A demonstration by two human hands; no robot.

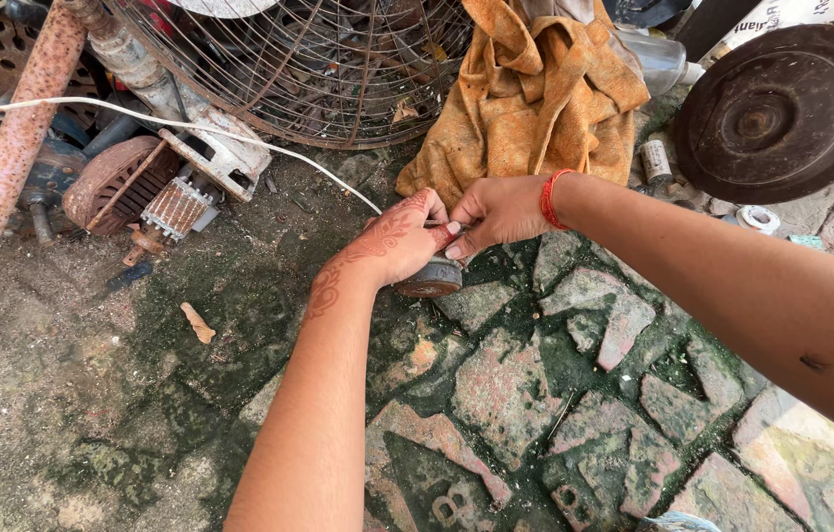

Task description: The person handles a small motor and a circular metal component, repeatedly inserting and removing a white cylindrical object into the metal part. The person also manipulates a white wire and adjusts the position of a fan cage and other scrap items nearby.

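Just below the orange cloth (pixel 535 94), left hand (pixel 392 241) and right hand (pixel 496 212) meet, both pinched on a small rusty round part (pixel 430 279); working it loose probably needs firmer grip.

Small round rusty metal part (pixel 431 279), disc-like, brown-grey with a darker rim. Held just above the mossy broken-stone floor (pixel 555 394), near its upper middle, below the orange cloth. Tilted slightly, flat face up and mostly hidden. Pinched between left hand (pixel 392 241), henna-patterned, covering the top, and right hand (pixel 496 212), fingertips meeting over it. Lower edge alone clearly visible.
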